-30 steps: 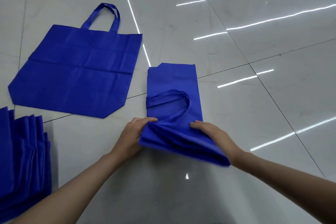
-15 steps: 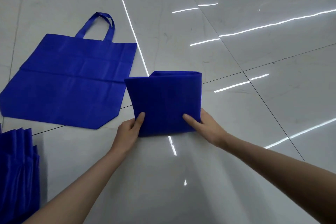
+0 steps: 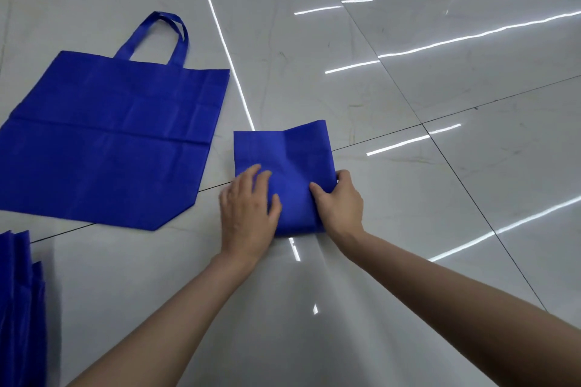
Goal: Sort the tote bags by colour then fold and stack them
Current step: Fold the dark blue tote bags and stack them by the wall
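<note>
Head cam, looking down at a glossy pale tiled floor (image 3: 440,214), so I'll place everything off the folded tote bag (image 3: 283,151) in the middle. It's royal blue, folded into a rough square and lying flat on the tiles. Its far right corner sits a bit raised, with a soft crease running down from it.

Both hands are on its near half. The left hand (image 3: 248,210) lies palm down on the near-left part, fingers straight and a little spread, pressing the fabric flat and not gripping anything. The right hand (image 3: 341,201) has the near-right edge: thumb on top of the cloth, the other fingers wrapped round the side. It looks like a pinch on the folded layers, though the fingertips underneath are hidden.

Left of the folded bag, and apart from it, an unfolded tote bag (image 3: 110,141) of the same blue lies spread flat, its handles (image 3: 160,31) pointing away from the person. It has fold creases across the middle and one clipped corner on its near edge.

Further left and nearer than the folded bag, at the edge of the view, there's a pile of blue bags (image 3: 19,308), mostly cut off. A dark tile joint (image 3: 471,110) runs under the folded bag, and bright light streaks reflect on the tiles to its right.
</note>
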`<state>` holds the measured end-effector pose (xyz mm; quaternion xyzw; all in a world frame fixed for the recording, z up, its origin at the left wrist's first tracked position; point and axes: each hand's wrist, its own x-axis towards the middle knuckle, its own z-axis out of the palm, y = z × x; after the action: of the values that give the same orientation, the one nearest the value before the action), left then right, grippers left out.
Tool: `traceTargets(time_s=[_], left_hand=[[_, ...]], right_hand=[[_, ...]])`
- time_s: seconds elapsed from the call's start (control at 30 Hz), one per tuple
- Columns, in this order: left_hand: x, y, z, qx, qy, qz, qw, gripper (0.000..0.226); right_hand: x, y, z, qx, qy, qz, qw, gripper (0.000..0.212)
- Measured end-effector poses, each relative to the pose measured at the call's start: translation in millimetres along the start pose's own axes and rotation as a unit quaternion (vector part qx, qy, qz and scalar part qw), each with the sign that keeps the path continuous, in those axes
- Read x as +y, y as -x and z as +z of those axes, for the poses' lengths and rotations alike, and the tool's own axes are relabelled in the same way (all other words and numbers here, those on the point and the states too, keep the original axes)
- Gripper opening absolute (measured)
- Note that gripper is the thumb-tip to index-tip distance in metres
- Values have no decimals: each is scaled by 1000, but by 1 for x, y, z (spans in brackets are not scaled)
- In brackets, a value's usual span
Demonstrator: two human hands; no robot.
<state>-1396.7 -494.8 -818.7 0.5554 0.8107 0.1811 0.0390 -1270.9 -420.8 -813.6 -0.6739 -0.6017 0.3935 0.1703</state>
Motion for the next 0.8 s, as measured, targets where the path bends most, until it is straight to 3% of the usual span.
traceTargets(time_s=[0.13,0.23,0.37,0.47,0.53,0.6,0.8], left_hand=[[16,-2,15,-150,-24,-4,988,53],[12,3,28,-172,-54,-11,984,61],[8,8,40,-128,-83,12,988,57],[7,9,42,-120,-87,20,989,56],[7,10,43,-124,-86,17,988,60],[5,10,43,-133,-88,16,987,62],[-8,24,44,-139,-86,40,986,67]], right_hand=[[1,6,-8,16,53,-14,998,26],[-6,-1,-6,39,155,-27,987,27],[-10,-14,11,148,303,-269,902,58],[-12,-34,18,53,314,-413,854,52],[-11,-49,20,-45,342,-409,845,57],[-3,-59,24,-87,364,-370,850,65],[4,-64,30,-64,358,-312,878,52]])
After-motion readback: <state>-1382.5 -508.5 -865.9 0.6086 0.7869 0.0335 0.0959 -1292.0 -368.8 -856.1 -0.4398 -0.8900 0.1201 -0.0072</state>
